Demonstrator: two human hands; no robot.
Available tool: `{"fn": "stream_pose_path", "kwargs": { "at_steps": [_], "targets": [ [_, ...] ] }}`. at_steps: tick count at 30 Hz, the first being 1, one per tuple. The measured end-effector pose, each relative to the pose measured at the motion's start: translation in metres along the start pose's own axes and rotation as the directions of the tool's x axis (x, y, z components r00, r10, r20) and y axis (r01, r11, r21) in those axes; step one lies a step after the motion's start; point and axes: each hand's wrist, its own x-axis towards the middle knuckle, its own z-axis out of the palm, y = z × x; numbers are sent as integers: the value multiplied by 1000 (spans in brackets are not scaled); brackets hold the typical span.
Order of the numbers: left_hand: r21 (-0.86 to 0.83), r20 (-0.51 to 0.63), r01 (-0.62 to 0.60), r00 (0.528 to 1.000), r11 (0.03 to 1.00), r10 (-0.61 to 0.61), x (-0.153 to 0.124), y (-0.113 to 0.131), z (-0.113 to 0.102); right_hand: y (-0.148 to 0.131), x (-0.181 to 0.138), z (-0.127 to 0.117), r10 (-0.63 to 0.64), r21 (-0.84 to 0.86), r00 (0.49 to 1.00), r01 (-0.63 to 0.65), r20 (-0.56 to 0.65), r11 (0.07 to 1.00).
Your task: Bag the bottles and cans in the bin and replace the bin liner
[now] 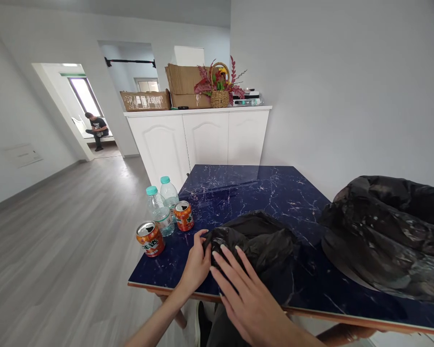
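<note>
- The left hand pinches the near left edge of the small bag, fingers curled into the crumpled black plastic, thumb on top.
- The right hand lies flat and released, fingers spread, just beside the left; its fingertips rest on or just above the bag's near side, and I cannot tell whether they press down.
- The small bag sits near the table's front edge, about midway along it, bunched and mostly closed, with a slack fold raised at the back.
- A large bag, also black plastic, lies at the table's right side, well apart from the hands, its mouth gaping towards the wall.
- At the front left corner stand two orange cans, both opened, and two bottles with teal caps, close together and near the left hand.
- Judged from this, the step in hand is finding and parting the small bag's mouth: one hand grips an edge, the other steadies.
- The next move likely calls for the right hand to catch the opposite layer and draw it apart, keeping clear of the cans, which could tip.
</note>
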Motion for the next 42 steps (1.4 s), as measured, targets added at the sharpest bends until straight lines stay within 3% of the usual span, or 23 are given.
{"fn": "stream_pose_path", "kwargs": {
  "at_steps": [2, 4, 6, 7, 9, 11, 13, 15, 20, 24, 26, 28, 30, 32, 33, 35, 37, 42],
  "targets": [
    [55, -80, -27, 996, 998, 32, 3, -10, 4, -6, -1, 16, -156, -6, 984, 156, -83, 988],
    [97, -122, -65, 990, 993, 77, 5, -18, 5, -10, -1, 26, -347, 13, 928, 352, -134, 936],
    [120, -113, -104, 987, 987, 118, 6, -24, 4, -9, 1, 32, -463, 51, 882, 468, -90, 882],
    [130, -106, -117, 986, 985, 131, 4, -25, 2, -5, 1, 35, -454, 74, 890, 456, -40, 887],
    [159, -86, -143, 984, 977, 158, -1, -25, -3, 10, 2, 40, -287, 101, 957, 280, 54, 955],
    [218, -52, -187, 978, 958, 203, -9, -21, -9, 35, 2, 46, 6, 83, 994, -15, 105, 996],
    [312, -26, -217, 971, 925, 236, -17, -17, -15, 65, 2, 55, 265, 40, 957, -271, 122, 962],
    [405, -32, -208, 970, 890, 241, -22, -14, -19, 95, 1, 65, 424, -17, 893, -426, 151, 905],
    [476, -30, -187, 973, 859, 229, -21, -19, -24, 155, -11, 93, 571, -143, 777, -555, 265, 820],
    [502, -57, -179, 969, 846, 239, -20, -21, -24, 184, -24, 106, 622, -139, 703, -617, 345, 774],
    [511, -88, -196, 956, 837, 278, -22, -17, -24, 183, -24, 105, 632, -143, 700, -625, 334, 768],
    [530, -110, -240, 932, 813, 346, -26, -10, -25, 169, -16, 98, 611, -143, 746, -596, 265, 790],
    [557, -21, -364, 892, 746, 451, -29, 0, -29, 143, -5, 90, 508, -99, 839, -499, 196, 861],
    [563, 201, -542, 823, 624, 532, -32, 9, -34, 114, 7, 86, 335, -2, 919, -343, 209, 940],
    [554, 320, -614, 781, 562, 537, -33, 13, -38, 101, 11, 86, 271, 35, 935, -286, 228, 957],
    [561, 479, -675, 736, 479, 478, -34, 16, -46, 86, 14, 90, 202, 87, 938, -235, 281, 968],
    [602, 529, -662, 750, 447, 397, -35, 15, -55, 88, 12, 97, 214, 101, 918, -261, 335, 960],
    [644, 570, -634, 771, 427, 285, -39, 4, -72, 136, -11, 105, 364, 52, 836, -420, 410, 906]
  ]
}}
